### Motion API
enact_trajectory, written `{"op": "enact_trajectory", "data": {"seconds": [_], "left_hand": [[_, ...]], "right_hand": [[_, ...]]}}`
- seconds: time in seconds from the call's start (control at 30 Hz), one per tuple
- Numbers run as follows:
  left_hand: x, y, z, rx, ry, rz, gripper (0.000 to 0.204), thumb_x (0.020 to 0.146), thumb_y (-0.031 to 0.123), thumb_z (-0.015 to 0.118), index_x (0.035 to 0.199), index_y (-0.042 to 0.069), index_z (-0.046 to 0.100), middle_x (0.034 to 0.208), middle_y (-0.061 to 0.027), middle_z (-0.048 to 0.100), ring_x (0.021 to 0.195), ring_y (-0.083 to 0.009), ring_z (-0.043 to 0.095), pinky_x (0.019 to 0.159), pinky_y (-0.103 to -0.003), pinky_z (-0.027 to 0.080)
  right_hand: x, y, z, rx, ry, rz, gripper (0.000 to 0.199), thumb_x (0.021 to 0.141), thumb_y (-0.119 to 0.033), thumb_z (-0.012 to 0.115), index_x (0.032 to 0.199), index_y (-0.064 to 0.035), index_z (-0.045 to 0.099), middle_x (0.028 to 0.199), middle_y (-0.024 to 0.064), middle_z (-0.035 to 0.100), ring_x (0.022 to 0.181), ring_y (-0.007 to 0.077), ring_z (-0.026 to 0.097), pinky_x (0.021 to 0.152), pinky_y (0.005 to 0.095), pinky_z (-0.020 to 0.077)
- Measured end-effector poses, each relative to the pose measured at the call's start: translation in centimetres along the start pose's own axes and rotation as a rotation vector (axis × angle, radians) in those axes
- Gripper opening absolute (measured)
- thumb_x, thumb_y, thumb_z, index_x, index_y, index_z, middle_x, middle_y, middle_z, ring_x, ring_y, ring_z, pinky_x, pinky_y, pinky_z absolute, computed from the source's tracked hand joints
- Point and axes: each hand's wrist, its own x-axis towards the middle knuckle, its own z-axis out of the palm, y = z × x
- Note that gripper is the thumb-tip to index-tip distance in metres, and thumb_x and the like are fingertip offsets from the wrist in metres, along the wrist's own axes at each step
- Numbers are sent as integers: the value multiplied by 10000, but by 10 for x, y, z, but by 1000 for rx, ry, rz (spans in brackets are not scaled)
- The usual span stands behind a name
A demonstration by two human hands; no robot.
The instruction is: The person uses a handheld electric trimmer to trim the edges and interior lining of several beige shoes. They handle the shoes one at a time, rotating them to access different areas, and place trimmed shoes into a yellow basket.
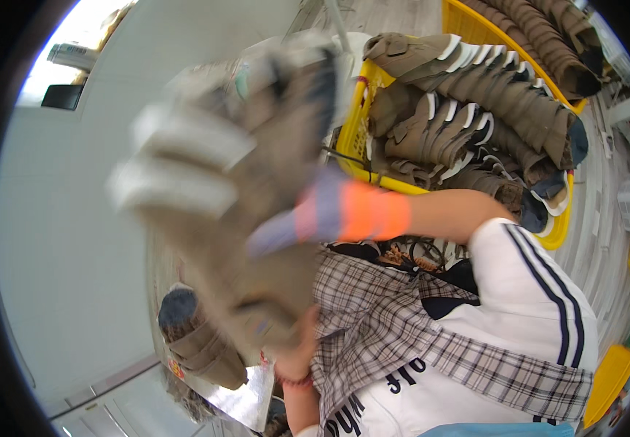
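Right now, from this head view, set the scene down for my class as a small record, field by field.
Right hand: in an orange-and-purple glove, grip on a bundle of brown footwear
Left hand: bare, red bracelet at the wrist, at the bundle's lower end; finger position blurred
Bundle: brown with white edges; motion blur hides the count
Upper right: yellow basket filled with stacked brown, white-edged footwear
Lower left: smaller brown stack
Clothing: plaid apron over a white shirt
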Motion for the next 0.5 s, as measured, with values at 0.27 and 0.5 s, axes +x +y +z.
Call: {"op": "enact_trajectory", "data": {"seconds": [0.27, 0.5], "left_hand": [[-51, -144, -123, -195, 975, 89, 376, 795, -49, 528, 1171, -43, 552, 1171, -223, 559, 1019, -258, 562, 922, -351, 423], [-31, -176, -147, 541, 894, -91, 590, 693, -145, 409, 1257, 1, 506, 1217, -213, 529, 1061, -306, 538, 978, -337, 380]], "right_hand": [[129, -64, 120, 139, -280, -464, 734, 686, -608, 639, 1085, 7, 586, 1016, 186, 621, 1005, 319, 571, 840, 375, 451], [58, 194, -38, -306, 1178, -510, 349, 775, -373, 629, 785, -23, 639, 796, 112, 611, 721, 208, 573, 670, 315, 466]]}}
